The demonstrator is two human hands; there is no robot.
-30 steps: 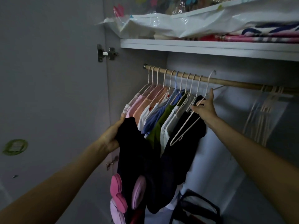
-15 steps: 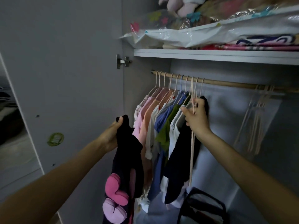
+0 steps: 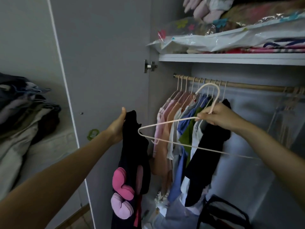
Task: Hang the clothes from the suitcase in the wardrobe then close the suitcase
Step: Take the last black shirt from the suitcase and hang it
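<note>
About 9 garments [image 3: 186,129] already hang on the wooden rail [image 3: 247,85] inside the wardrobe, so much of the hanging looks done. The left hand [image 3: 118,124] grips the top of a dark garment [image 3: 133,152] with pink appliqués, dangling at 7 o'clock from the rail. The right hand [image 3: 216,115] pinches the neck of an empty pale hanger [image 3: 171,131], off the rail, its arm pointing toward that garment. Threading it comes next. A heap on the bed [image 3: 21,116] at 9 o'clock may be more clothes; the suitcase is out of view, presumably unclosed.
</note>
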